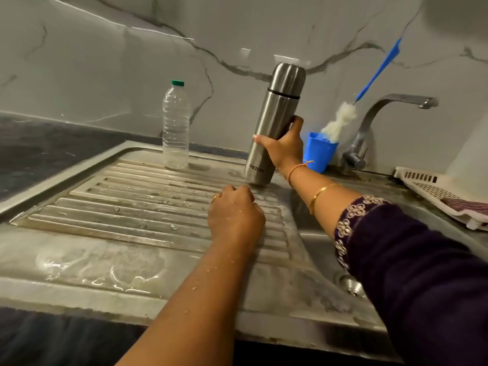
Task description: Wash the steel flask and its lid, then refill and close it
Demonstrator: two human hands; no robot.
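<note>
The steel flask (274, 120) stands tilted a little on the back of the ribbed steel drainboard (132, 207), its lid (288, 79) on top. My right hand (284, 147) grips the flask's lower body from the right. My left hand (235, 213) hovers over the drainboard just in front of the flask, wet, fingers curled, holding nothing. A clear plastic water bottle (176, 126) with a green cap stands upright to the left of the flask.
A blue cup (318, 151) holding a bottle brush (340, 120) with a blue handle stands behind my right hand. The tap (375, 120) rises at the back right above the sink basin (317, 233). A white basket (433, 191) with a cloth sits at far right.
</note>
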